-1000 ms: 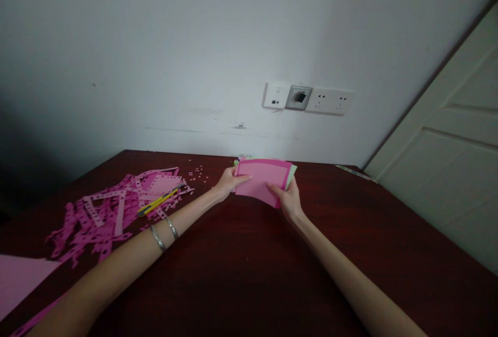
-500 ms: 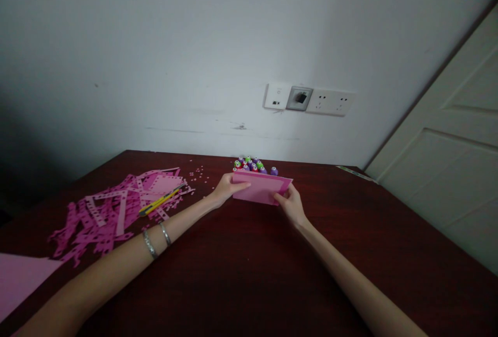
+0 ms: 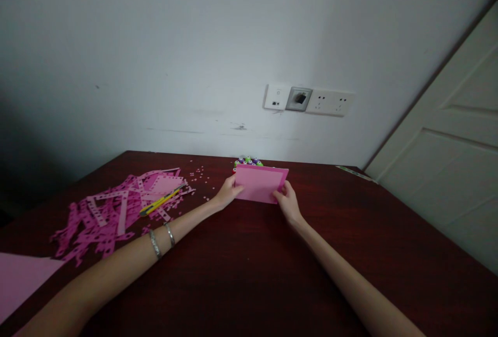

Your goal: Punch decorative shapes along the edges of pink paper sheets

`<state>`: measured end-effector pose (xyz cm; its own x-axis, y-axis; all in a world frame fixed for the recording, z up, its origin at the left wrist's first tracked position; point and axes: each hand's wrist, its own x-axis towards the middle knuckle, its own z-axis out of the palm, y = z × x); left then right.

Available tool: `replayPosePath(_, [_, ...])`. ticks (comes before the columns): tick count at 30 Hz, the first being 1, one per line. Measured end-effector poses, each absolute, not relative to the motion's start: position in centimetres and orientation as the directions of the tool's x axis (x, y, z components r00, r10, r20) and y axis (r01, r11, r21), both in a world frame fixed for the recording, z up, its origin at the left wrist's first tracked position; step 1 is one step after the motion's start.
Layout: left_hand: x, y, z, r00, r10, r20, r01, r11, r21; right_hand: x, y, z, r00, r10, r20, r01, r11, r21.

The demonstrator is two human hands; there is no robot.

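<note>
Both my hands hold a stack of pink paper sheets (image 3: 260, 183) upright on its lower edge on the dark wooden table (image 3: 249, 269). My left hand (image 3: 229, 192) pinches the stack's lower left corner; two silver bangles sit on that forearm. My right hand (image 3: 287, 202) grips the lower right corner. Behind the stack, a cluster of small coloured craft punches (image 3: 248, 161) peeks over its top edge.
A heap of punched pink paper strips (image 3: 112, 210) lies at the left with a yellow utility knife (image 3: 160, 201) on it. A pink sheet (image 3: 19, 280) lies at the near left edge. Wall sockets (image 3: 309, 100) are on the wall; a door (image 3: 451, 145) stands at the right.
The paper stack was tilted and fanned, showing a green sheet, then dropped low and flat; now it stands more upright and squared, covering most of the punches behind it.
</note>
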<state>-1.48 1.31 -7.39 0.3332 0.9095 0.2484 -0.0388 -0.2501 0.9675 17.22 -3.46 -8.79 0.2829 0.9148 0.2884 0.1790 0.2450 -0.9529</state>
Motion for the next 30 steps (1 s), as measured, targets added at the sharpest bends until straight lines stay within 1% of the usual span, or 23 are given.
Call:
replayPosePath(5, [-1.0, 1.0, -7.8, 0.281, 0.918, 0.281, -0.039, -0.281, 0.959, 17.0, -3.7, -9.3, 0.273, 0.904, 0.33, 0.252, 0.264, -0.931])
replayPosePath(7, [-1.1, 1.0, -7.4, 0.289, 0.918, 0.27, -0.041, -0.27, 0.962, 17.2, -3.8, -9.2, 0.264, 0.9, 0.346, 0.285, 0.269, -0.92])
replayPosePath(12, [-2.3, 0.3, -6.1, 0.387, 0.91, 0.148, -0.051, -0.139, 0.989, 17.6, -4.4, -8.3, 0.21, 0.911, 0.354, 0.358, 0.265, -0.895])
replayPosePath(17, [-2.6, -1.4, -6.9, 0.381, 0.924, -0.032, -0.085, 0.069, 0.994, 17.1, -4.8, -8.4, 0.171, 0.934, 0.314, 0.456, 0.208, -0.866])
replayPosePath(19, [-2.6, -1.6, -7.6, 0.374, 0.924, -0.079, -0.058, 0.108, 0.992, 16.9, -4.8, -8.7, 0.171, 0.943, 0.286, 0.498, 0.167, -0.851])
replayPosePath(21, [-2.8, -1.5, -8.1, 0.365, 0.929, -0.057, 0.025, 0.051, 0.998, 16.7, -4.9, -8.9, 0.167, 0.951, 0.262, 0.543, 0.133, -0.829])
replayPosePath(24, [-3.3, -0.9, -8.3, 0.406, 0.913, 0.031, 0.193, -0.118, 0.974, 16.6, -5.1, -8.9, 0.14, 0.958, 0.25, 0.618, 0.112, -0.778])
replayPosePath(27, [-3.8, -0.5, -8.0, 0.482, 0.875, 0.04, 0.352, -0.236, 0.906, 16.4, -5.4, -8.6, 0.086, 0.965, 0.247, 0.696, 0.119, -0.708])
replayPosePath(30, [-3.8, -0.6, -7.4, 0.508, 0.859, 0.065, 0.484, -0.347, 0.803, 16.3, -5.5, -8.1, 0.023, 0.972, 0.232, 0.766, 0.132, -0.629])
